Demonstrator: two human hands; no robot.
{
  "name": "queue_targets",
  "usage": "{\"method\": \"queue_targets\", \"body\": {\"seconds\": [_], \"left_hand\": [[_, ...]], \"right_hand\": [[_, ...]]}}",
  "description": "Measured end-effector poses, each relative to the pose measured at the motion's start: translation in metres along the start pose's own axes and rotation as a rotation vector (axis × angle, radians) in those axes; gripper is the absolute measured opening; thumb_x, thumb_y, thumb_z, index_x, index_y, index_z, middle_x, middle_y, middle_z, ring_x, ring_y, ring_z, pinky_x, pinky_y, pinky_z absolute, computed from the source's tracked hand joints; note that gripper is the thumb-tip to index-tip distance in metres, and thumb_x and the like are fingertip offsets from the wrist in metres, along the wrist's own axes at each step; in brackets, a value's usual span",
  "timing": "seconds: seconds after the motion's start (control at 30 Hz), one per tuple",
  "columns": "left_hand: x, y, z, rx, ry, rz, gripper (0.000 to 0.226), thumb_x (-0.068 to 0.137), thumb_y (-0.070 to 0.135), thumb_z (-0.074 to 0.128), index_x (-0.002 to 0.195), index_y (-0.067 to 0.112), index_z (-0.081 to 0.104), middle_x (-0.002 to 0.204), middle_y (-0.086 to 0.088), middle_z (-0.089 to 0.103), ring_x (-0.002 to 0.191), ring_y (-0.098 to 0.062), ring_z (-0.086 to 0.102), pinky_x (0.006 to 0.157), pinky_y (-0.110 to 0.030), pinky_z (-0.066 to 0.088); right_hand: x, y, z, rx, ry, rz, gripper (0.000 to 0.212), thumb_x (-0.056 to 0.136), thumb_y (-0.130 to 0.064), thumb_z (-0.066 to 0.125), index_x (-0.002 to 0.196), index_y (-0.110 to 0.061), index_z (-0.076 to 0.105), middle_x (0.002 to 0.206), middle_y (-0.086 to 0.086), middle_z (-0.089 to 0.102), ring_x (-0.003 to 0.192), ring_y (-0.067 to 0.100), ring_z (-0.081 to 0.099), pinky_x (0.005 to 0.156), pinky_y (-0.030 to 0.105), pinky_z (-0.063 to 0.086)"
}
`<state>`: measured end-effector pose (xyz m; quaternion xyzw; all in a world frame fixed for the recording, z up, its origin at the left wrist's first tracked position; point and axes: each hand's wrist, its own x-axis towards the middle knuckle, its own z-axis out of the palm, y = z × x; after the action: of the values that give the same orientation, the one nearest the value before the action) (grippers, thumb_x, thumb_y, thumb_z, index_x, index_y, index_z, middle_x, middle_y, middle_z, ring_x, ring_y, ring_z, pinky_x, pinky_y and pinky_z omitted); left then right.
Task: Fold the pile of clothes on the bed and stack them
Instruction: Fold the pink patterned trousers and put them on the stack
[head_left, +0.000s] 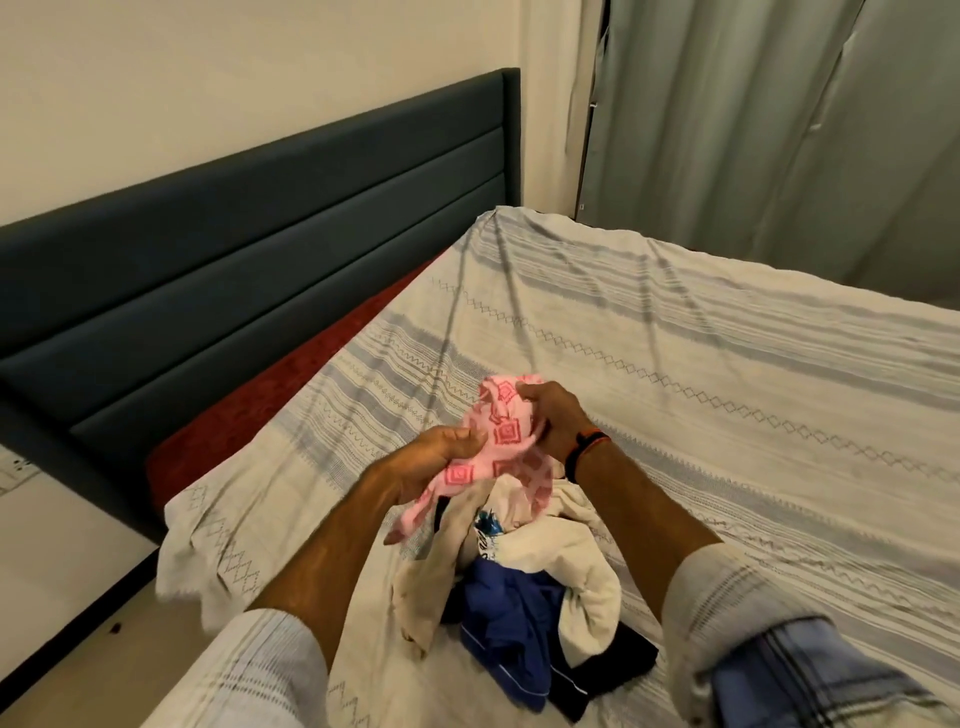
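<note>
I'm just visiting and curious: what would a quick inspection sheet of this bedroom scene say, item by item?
Surface: bed under a cream bedsheet with grey stripes and diamond patterns, rumpled at the near corner.
Job's things: pink cloth with red square print lifted above the pile of clothes, which holds cream, blue and dark garments, unfolded; no folded stack seen.
Clutter: nothing seen.
Grips: left hand and right hand both pinch the pink cloth; a dark band sits on the right wrist.
Cables: nothing seen.
Surroundings: dark teal headboard, red mattress edge, grey-green curtains, pale wall.
</note>
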<state>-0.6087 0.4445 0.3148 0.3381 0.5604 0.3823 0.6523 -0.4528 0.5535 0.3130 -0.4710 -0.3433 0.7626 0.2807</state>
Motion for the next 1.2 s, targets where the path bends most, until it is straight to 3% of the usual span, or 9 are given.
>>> {"method": "queue_targets", "body": {"seconds": [0.13, 0.27, 0.4, 0.53, 0.63, 0.73, 0.87, 1.07, 1.2], "left_hand": [[0.014, -0.006, -0.003, 0.000, 0.176, -0.055, 0.045, 0.096, 0.043, 0.051, 0.113, 0.004, 0.065, 0.104, -0.012, 0.074, 0.064, -0.015, 0.063, 0.050, -0.024, 0.048], [0.020, 0.011, 0.016, -0.404, 0.207, 0.067, 0.039, 0.104, 0.036, 0.039, 0.113, 0.006, 0.061, 0.090, -0.010, 0.072, 0.061, -0.014, 0.064, 0.048, -0.022, 0.051], [0.023, 0.032, 0.025, -0.692, 0.134, 0.134, 0.079, 0.095, 0.067, 0.027, 0.115, -0.001, 0.063, 0.114, -0.028, 0.066, 0.105, -0.040, 0.063, 0.091, -0.052, 0.052], [0.017, 0.043, 0.038, -0.440, 0.235, 0.088, 0.034, 0.094, 0.021, 0.060, 0.118, -0.004, 0.062, 0.116, -0.025, 0.066, 0.095, -0.034, 0.067, 0.085, -0.050, 0.055], [0.010, 0.041, 0.054, -0.359, 0.315, 0.074, 0.023, 0.086, -0.008, 0.061, 0.108, -0.003, 0.064, 0.106, -0.022, 0.070, 0.092, -0.034, 0.069, 0.081, -0.047, 0.057], [0.000, 0.036, 0.064, -0.211, 0.336, 0.111, 0.032, 0.081, -0.013, 0.064, 0.111, -0.002, 0.064, 0.110, -0.022, 0.069, 0.097, -0.035, 0.068, 0.079, -0.046, 0.058], [-0.018, 0.024, 0.070, 0.336, 0.242, 0.123, 0.045, 0.075, -0.007, 0.073, 0.116, 0.007, 0.063, 0.106, -0.010, 0.073, 0.098, -0.027, 0.070, 0.084, -0.047, 0.058], [-0.050, 0.007, 0.093, 0.375, 0.238, 0.181, 0.041, 0.076, -0.002, 0.078, 0.113, 0.008, 0.065, 0.101, -0.010, 0.074, 0.090, -0.024, 0.073, 0.072, -0.034, 0.060], [-0.063, -0.004, 0.090, 0.434, 0.206, 0.090, 0.032, 0.079, 0.006, 0.078, 0.109, 0.006, 0.068, 0.101, -0.007, 0.075, 0.090, -0.020, 0.073, 0.076, -0.034, 0.060]], "right_hand": [[-0.007, -0.014, -0.004, -0.107, -0.172, -0.111, 0.026, 0.090, -0.006, 0.055, 0.113, 0.005, 0.061, 0.097, 0.021, 0.070, 0.074, 0.030, 0.069, 0.073, 0.037, 0.058], [-0.026, -0.024, -0.004, -0.377, -0.270, -0.245, 0.034, 0.079, 0.004, 0.061, 0.113, 0.007, 0.063, 0.091, 0.018, 0.073, 0.072, 0.027, 0.070, 0.069, 0.033, 0.058], [-0.034, -0.016, -0.025, -0.502, -0.269, -0.270, 0.044, 0.061, -0.004, 0.066, 0.104, 0.005, 0.069, 0.103, 0.028, 0.071, 0.085, 0.039, 0.066, 0.074, 0.042, 0.056], [-0.039, -0.010, -0.058, -0.656, -0.251, -0.323, 0.035, 0.071, -0.006, 0.073, 0.105, 0.000, 0.071, 0.104, 0.025, 0.072, 0.091, 0.036, 0.069, 0.084, 0.054, 0.057], [-0.049, -0.009, -0.070, -0.779, -0.321, -0.308, 0.046, 0.067, -0.025, 0.082, 0.108, -0.010, 0.071, 0.106, 0.013, 0.074, 0.096, 0.028, 0.071, 0.089, 0.046, 0.058], [-0.058, -0.009, -0.078, -0.781, -0.279, -0.239, 0.054, 0.068, -0.031, 0.088, 0.115, -0.019, 0.065, 0.114, 0.004, 0.071, 0.106, 0.023, 0.067, 0.093, 0.043, 0.056], [-0.071, -0.006, -0.076, -0.533, -0.076, -0.243, 0.060, 0.066, -0.054, 0.083, 0.106, -0.010, 0.069, 0.107, 0.003, 0.073, 0.094, 0.015, 0.068, 0.085, 0.035, 0.058], [-0.090, 0.017, -0.056, -0.323, -0.011, -0.219, 0.027, 0.087, -0.020, 0.074, 0.096, 0.004, 0.069, 0.101, 0.020, 0.073, 0.080, 0.025, 0.069, 0.075, 0.038, 0.058], [-0.110, 0.026, -0.049, -0.122, 0.039, -0.230, 0.011, 0.091, -0.005, 0.061, 0.080, -0.008, 0.061, 0.082, 0.012, 0.068, 0.073, 0.024, 0.063, 0.060, 0.031, 0.052]]}}
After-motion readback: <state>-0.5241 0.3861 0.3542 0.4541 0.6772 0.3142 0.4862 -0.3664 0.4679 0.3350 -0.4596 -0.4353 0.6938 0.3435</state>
